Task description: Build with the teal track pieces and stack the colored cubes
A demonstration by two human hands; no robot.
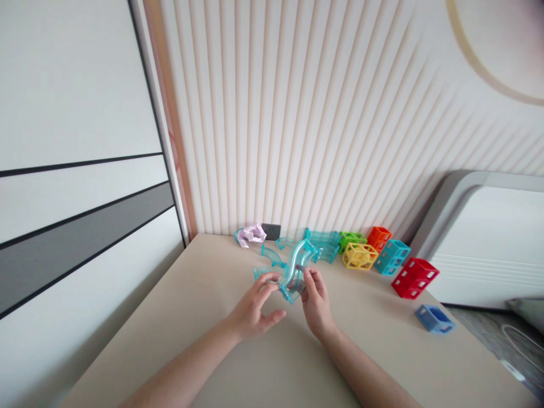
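My right hand (315, 303) grips a clear teal curved track piece (297, 267) just above the beige table (212, 340), fingers wrapped on its right side. At the piece's lower left end is my left hand (255, 309), fingertips touching it, thumb spread apart below. More clear teal track pieces (272, 256) lie on the table right behind the held one.
Along the ribbed wall stand cage-like blocks: green (352, 240), orange (379, 237), yellow (359, 256), teal (391, 256), red (415, 277), and a small blue one (434, 318) nearer the right edge. A pink-white crumpled item (252, 233) and a dark socket (271, 231) sit at the back.
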